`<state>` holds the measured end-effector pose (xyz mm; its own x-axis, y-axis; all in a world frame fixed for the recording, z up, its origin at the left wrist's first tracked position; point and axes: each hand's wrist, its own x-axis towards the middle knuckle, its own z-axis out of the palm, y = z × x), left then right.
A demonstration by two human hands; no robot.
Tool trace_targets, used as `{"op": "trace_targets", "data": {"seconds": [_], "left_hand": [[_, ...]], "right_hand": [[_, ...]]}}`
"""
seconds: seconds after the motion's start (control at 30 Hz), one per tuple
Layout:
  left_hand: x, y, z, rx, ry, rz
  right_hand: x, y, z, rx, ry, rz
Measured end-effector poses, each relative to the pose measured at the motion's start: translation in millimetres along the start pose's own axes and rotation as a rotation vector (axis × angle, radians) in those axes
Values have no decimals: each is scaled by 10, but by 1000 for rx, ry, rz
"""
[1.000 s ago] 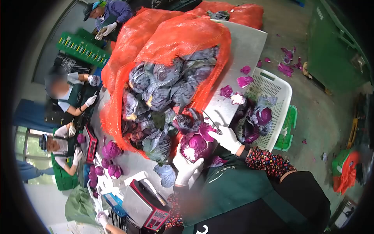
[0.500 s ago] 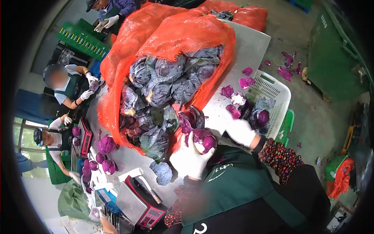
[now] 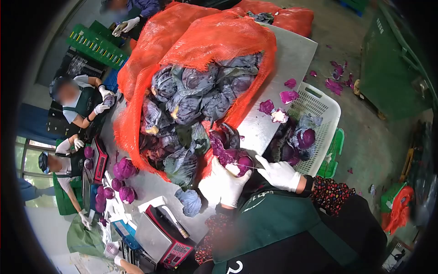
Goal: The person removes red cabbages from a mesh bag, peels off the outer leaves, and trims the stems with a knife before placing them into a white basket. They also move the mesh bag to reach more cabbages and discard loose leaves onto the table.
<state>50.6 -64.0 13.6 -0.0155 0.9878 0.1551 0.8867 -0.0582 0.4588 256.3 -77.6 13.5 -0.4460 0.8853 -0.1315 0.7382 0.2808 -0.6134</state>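
My left hand (image 3: 221, 185), in a white glove, is wrapped round a red cabbage (image 3: 246, 161) just past my apron. The cabbage's pale cut stem end faces me, and a loose outer leaf hangs off its far side. In my right hand (image 3: 280, 175), also gloved, is a knife; its thin blade (image 3: 253, 167) reaches across to the stem end, and its handle is hidden in the fingers. Beyond my left hand lies an open orange mesh sack (image 3: 219, 36) full of dark-leaved cabbages (image 3: 185, 108).
A white plastic basket (image 3: 332, 107) with trimmed leaves and cabbage stands at right, and a green bin (image 3: 394, 68) behind it. At left are a red scale (image 3: 175, 255), peeled cabbages (image 3: 124, 169) and a loose leaf (image 3: 189, 202). Several gloved co-workers work along the far left.
My right hand has come left from beside the basket to the cabbage, bringing the blade against it. The cabbage has turned so its pale stem end shows.
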Motion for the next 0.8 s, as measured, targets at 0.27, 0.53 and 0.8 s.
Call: {"op": "trace_targets", "data": {"seconds": [0.27,0.53,0.8], "left_hand": [[42,4,110,-20,-44,-23],[27,6,78,-3,-81,-64],[6,-21,94,1,-70,-54]], "right_hand": [[11,36,86,10,217,171],[-176,18,54,148,106,160],[-85,3,51,84,157,59]]}}
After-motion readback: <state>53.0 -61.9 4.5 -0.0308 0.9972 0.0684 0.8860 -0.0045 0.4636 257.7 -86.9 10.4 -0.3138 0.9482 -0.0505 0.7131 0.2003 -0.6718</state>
